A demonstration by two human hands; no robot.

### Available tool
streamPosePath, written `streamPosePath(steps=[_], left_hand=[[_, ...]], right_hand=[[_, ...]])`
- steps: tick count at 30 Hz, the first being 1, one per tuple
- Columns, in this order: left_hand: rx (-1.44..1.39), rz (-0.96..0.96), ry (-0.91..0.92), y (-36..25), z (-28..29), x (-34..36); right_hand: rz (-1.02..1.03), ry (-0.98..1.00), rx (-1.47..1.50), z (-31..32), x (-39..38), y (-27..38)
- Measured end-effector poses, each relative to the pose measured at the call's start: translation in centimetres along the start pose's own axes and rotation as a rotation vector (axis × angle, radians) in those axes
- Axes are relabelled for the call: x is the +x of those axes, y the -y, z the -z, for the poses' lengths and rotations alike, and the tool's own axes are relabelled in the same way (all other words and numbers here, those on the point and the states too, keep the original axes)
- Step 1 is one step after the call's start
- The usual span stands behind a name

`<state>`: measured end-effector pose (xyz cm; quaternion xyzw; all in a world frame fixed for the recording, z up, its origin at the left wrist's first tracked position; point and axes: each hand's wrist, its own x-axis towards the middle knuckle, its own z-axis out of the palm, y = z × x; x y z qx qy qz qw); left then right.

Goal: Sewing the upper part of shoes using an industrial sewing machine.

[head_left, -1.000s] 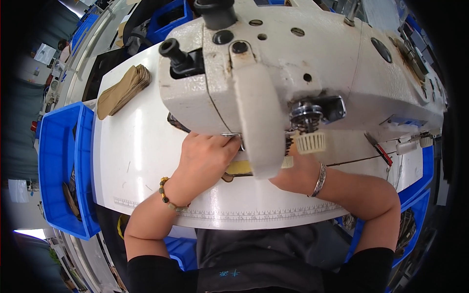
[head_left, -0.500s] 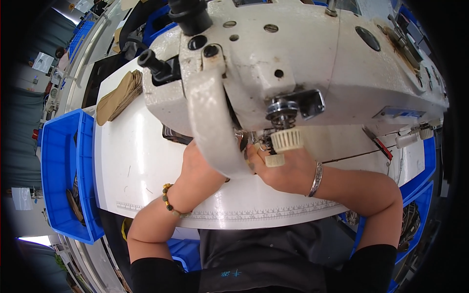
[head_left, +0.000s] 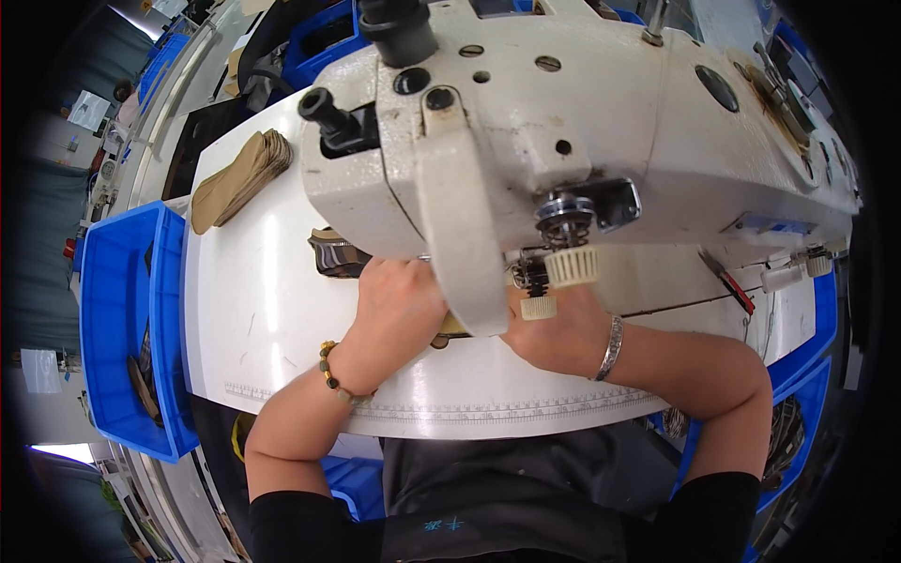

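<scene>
A dark striped fabric piece (head_left: 338, 254) with brown bands sticks out beyond the knuckles of my left hand (head_left: 399, 302). That hand's fingers are curled over the work, close to the sewing head. My right hand (head_left: 560, 330) lies on the other side, its fingers hidden by the machine's curved white lever (head_left: 460, 225) and cream tension knob (head_left: 571, 266). Between the hands a tan edge (head_left: 454, 327) of the work shows below the lever. The white sewing machine (head_left: 601, 113) covers the needle area.
A stack of tan sole-shaped pieces (head_left: 242, 180) lies on the white table (head_left: 267, 310) at far left. Blue bins (head_left: 131, 328) flank the table, with more at right. Red-handled snips (head_left: 727, 280) rest right of the machine. A printed ruler (head_left: 450, 413) follows the front edge.
The view has shifted, so the machine appears farther right. More of the striped fabric piece and a tan edge now show. My right fingertips, visible before, are now hidden behind the lever.
</scene>
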<state>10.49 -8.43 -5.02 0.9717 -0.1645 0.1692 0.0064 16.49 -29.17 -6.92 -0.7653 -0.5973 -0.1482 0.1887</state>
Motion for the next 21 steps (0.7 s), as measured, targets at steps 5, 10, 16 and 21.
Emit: streamPosePath(steps=[5,10,16,21], left_hand=[[0.055,-0.002,0.028,-0.2,1.0,0.3],[0.028,-0.007,-0.174,0.0,2.6,-1.6],[-0.101,-0.106,-0.370,-5.7,4.4,-4.8],[-0.339,-0.285,-0.411,-12.2,3.4,-6.5]], right_hand=[[-0.033,0.002,-0.067,-1.6,-0.7,-0.2],[-0.152,0.186,-0.006,0.0,0.3,0.0],[-0.811,0.172,1.215,3.3,0.2,2.2],[-0.822,0.097,1.457,4.0,-6.8,5.7]])
